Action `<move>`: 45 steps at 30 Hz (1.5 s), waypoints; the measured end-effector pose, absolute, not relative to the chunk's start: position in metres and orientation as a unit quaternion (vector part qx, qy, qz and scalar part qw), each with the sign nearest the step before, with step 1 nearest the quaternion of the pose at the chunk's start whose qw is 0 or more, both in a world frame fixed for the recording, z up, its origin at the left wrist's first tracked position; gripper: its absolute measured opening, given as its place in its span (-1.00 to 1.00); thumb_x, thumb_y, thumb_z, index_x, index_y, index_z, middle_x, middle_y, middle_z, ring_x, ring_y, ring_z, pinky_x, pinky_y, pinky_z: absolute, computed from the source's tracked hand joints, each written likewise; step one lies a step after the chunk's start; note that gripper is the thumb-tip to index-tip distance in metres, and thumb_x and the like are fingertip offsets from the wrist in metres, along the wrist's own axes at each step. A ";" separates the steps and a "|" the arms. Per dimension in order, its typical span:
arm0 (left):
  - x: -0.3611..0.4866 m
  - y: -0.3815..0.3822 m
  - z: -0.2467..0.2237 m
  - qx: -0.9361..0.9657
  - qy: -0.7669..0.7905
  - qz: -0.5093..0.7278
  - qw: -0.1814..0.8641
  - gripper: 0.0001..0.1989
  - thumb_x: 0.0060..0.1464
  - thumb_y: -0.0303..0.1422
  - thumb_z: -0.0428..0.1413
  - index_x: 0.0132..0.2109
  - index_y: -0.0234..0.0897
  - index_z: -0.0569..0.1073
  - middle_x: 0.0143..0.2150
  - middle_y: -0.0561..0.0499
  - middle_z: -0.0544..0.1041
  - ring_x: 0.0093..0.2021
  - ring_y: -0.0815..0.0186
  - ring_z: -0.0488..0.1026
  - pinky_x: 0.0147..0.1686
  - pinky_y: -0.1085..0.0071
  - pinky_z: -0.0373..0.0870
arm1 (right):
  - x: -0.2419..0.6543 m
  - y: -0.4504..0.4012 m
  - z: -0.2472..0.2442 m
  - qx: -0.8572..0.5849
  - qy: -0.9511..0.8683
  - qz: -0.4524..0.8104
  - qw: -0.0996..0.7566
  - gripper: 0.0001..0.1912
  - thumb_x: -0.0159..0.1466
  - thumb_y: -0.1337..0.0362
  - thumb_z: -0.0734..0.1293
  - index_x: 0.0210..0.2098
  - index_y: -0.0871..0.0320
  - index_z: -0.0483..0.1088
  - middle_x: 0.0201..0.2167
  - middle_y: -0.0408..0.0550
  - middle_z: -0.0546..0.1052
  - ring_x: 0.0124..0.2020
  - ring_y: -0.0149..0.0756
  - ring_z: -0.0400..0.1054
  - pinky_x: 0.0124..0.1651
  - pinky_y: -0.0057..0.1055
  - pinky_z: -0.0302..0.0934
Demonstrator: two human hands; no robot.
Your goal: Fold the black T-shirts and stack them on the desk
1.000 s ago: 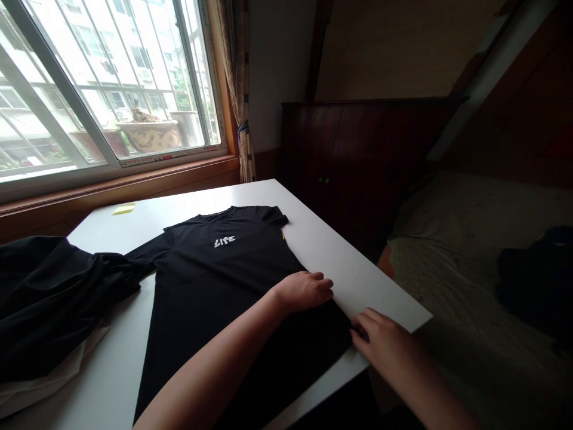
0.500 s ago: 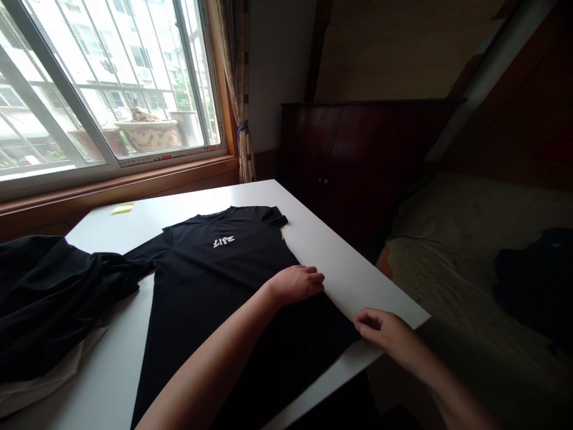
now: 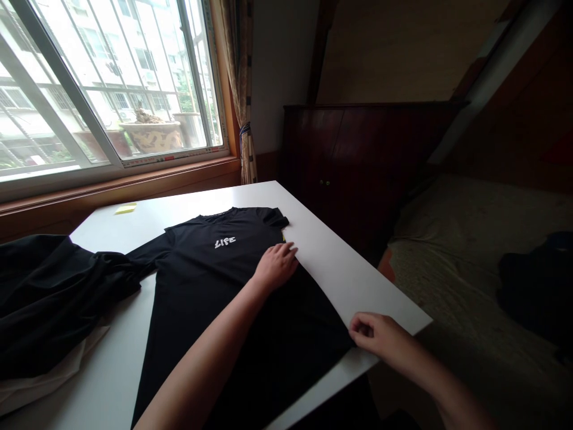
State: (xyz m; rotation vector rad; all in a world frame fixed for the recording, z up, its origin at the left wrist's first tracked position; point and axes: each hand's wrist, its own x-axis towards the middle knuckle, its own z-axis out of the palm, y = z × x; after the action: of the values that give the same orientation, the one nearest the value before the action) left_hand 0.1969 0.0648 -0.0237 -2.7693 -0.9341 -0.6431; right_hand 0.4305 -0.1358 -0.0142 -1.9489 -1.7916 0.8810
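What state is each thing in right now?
Black T-shirt: spread out on the table, print up
Left hand: palm down on the shirt's side edge
Right hand: fingers curled at the shirt's hem corner, grip unclear
Dark cloth: heaped, rumpled
Yellow note: lying on the table
Curtain: tied back
Cabinet doors: shut
Window: open or shut unclear

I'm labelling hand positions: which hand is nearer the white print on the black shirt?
Left. The left hand is at the black shirt's side edge, just right of the white print; the right hand is farther off, by the bottom corner.
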 end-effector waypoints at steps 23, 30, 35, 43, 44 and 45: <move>-0.068 0.163 -0.045 -0.665 -0.744 -0.067 -0.005 -0.28 0.33 0.04 -0.29 0.43 -0.30 0.14 0.50 -0.19 0.00 0.49 -0.03 -0.12 0.37 -0.14 -0.15 | 0.390 -0.118 -0.004 -0.651 -0.686 0.279 0.166 -0.87 0.23 0.30 0.26 -0.44 0.10 0.41 -0.44 -0.14 0.49 -0.40 -0.28 0.38 -0.33 -0.40 0.15; -0.086 0.186 -0.051 -0.673 -0.736 -0.071 -0.005 -0.28 0.32 0.04 -0.28 0.43 -0.29 0.13 0.50 -0.18 0.00 0.49 -0.02 -0.12 0.37 -0.13 -0.16 | 0.379 -0.110 -0.002 -0.629 -0.695 0.294 0.185 -0.86 0.26 0.32 0.27 -0.43 0.10 0.41 -0.44 -0.16 0.48 -0.41 -0.31 0.36 -0.34 -0.41 0.15; -0.097 0.201 -0.054 -0.688 -0.719 -0.099 -0.003 -0.31 0.30 0.02 -0.19 0.39 -0.33 0.21 0.47 -0.23 0.09 0.46 -0.09 -0.03 0.34 -0.20 -0.10 | 0.368 -0.106 0.003 -0.606 -0.698 0.328 0.196 -0.88 0.26 0.34 0.30 -0.41 0.11 0.44 -0.42 -0.17 0.47 -0.40 -0.33 0.35 -0.35 -0.43 0.15; -0.097 0.178 -0.037 -0.748 -0.616 -0.239 0.057 -0.55 0.33 -0.19 -0.14 0.20 -0.28 0.39 0.29 -0.18 0.36 0.30 0.05 0.24 0.30 0.05 0.12 | 0.368 -0.104 0.005 -0.558 -0.680 0.414 0.235 -0.89 0.26 0.30 0.35 -0.41 0.13 0.42 -0.35 -0.15 0.46 -0.33 -0.33 0.35 -0.27 -0.44 0.21; -0.092 0.169 -0.034 -0.758 -0.598 -0.253 0.064 -0.60 0.33 -0.20 -0.12 0.15 -0.24 0.43 0.23 -0.14 0.40 0.24 0.07 0.29 0.27 0.09 0.16 | 0.369 -0.105 0.005 -0.556 -0.680 0.415 0.237 -0.88 0.27 0.31 0.35 -0.41 0.13 0.41 -0.35 -0.16 0.45 -0.33 -0.33 0.34 -0.28 -0.44 0.20; -0.086 0.157 -0.030 -0.770 -0.578 -0.264 0.066 -0.64 0.33 -0.20 -0.09 0.09 -0.21 0.47 0.17 -0.12 0.44 0.18 0.07 0.33 0.23 0.12 0.22 | 0.369 -0.105 0.004 -0.556 -0.682 0.411 0.238 -0.88 0.27 0.31 0.34 -0.41 0.13 0.40 -0.35 -0.16 0.45 -0.34 -0.34 0.34 -0.28 -0.44 0.20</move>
State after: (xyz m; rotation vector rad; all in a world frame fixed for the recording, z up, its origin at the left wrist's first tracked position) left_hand -0.0855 0.1566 -0.0305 -2.3220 -1.7424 -0.7951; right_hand 0.3694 -0.1051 0.0041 -1.5223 -1.8682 1.1271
